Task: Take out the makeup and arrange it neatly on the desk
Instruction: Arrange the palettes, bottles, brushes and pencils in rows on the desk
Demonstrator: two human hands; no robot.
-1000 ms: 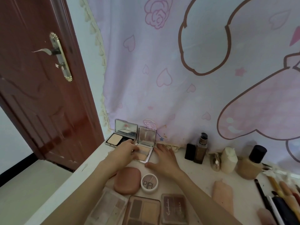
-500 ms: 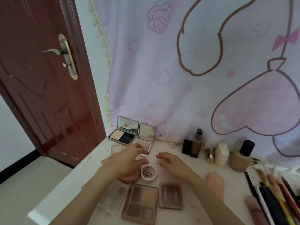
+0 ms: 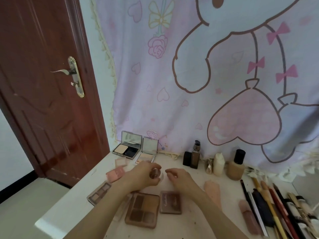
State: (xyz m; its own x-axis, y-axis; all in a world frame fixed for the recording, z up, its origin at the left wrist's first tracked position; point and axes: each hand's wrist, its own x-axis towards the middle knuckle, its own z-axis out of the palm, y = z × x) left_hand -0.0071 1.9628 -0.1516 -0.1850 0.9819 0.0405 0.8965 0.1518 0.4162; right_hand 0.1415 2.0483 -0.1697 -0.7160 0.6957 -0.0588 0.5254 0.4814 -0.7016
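- At the desk's point(image 3: 82, 192) left edge lies a clear-lidded palette point(image 3: 99, 193), with a pink compact point(image 3: 115, 174) just behind it and a paler square point(image 3: 120, 162) behind that; two open mirrored compacts point(image 3: 128, 149) stand at the back by the curtain point(image 3: 189, 83)
- Left of centre, the left hand point(image 3: 144, 176) has its fingers curled round a small round pot point(image 3: 155, 174); the pot sits in that grip, partly hidden, and I cannot tell whether it rests on the desk or is lifted clear
- Just right of the pot, the right hand point(image 3: 179, 177) hovers with fingers loosely bent and nothing in it; its fingertips point left toward the pot, near but apart
- So the pot lies between the two hands, already held by the left, with the right nearer its free side; my guess is the right would steady it or take its lid
- In front of the hands lie a four-pan palette point(image 3: 143, 209) and a smaller brown one point(image 3: 170, 201), side by side
- Further right, bottles point(image 3: 235, 165) stand in a row at the back; a peach puff point(image 3: 212, 188) lies nearer
- At the far right, brushes and pencils point(image 3: 269, 204) lie parallel, long axes running front to back
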